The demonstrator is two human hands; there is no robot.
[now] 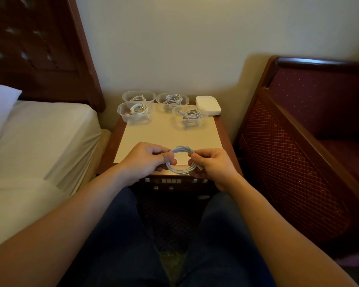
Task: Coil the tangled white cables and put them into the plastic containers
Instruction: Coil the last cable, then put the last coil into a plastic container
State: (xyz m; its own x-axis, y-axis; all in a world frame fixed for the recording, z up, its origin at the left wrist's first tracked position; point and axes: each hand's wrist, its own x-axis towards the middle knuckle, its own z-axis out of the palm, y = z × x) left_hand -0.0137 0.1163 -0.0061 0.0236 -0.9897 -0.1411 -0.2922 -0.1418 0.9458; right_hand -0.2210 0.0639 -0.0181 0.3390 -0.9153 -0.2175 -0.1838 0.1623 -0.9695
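While no writing seems legible, both hands [145, 159] [212, 165] pinch the coiled white cable [181, 161]

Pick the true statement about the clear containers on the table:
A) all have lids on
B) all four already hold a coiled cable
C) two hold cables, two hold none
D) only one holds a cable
B: each of the four clear containers shows a white coil inside, and none has a lid on.

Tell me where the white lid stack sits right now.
In the head view, the white lid stack sits at the nightstand's far right corner, beside the two right-hand containers, next to the armchair.
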